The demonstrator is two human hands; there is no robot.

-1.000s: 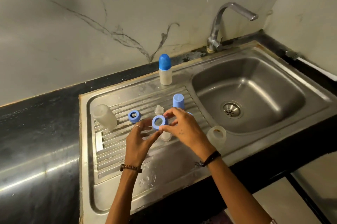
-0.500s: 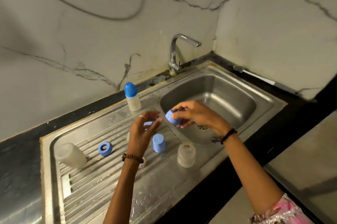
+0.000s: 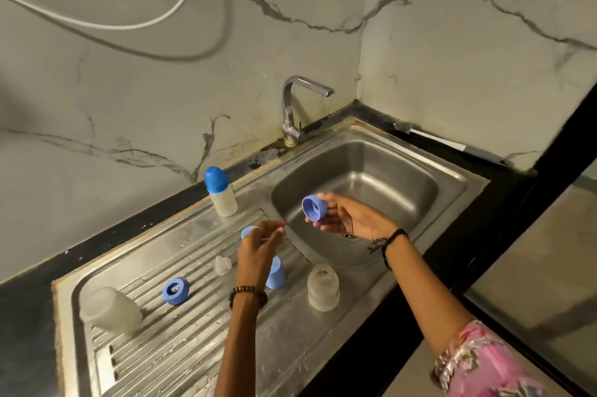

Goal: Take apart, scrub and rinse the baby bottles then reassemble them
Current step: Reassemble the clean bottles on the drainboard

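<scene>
My right hand [image 3: 353, 218] pinches a blue screw ring [image 3: 314, 207] over the sink basin [image 3: 403, 176], its threaded inside facing me. Above the ribbed drainboard [image 3: 155, 348] hovers my left hand [image 3: 258, 248], fingers loosely curled and holding nothing. It partly hides a blue part [image 3: 247, 231]. On the drainboard lie a second blue ring [image 3: 176, 291], a clear nipple [image 3: 223, 265], a blue cap [image 3: 276, 273], an upturned bottle body [image 3: 323, 286] and another bottle body on its side [image 3: 109, 311]. One assembled bottle with a blue cap [image 3: 219, 193] stands at the back.
The tap [image 3: 292, 112] stands behind the basin with its spout turned right; no water runs. A bottle brush [image 3: 429, 138] lies on the black counter along the right wall. A white cable hangs on the marble wall.
My right hand has carried the blue ring from over the drainboard to over the basin. My left hand let go of it and stayed back. The view has lifted and widened.
</scene>
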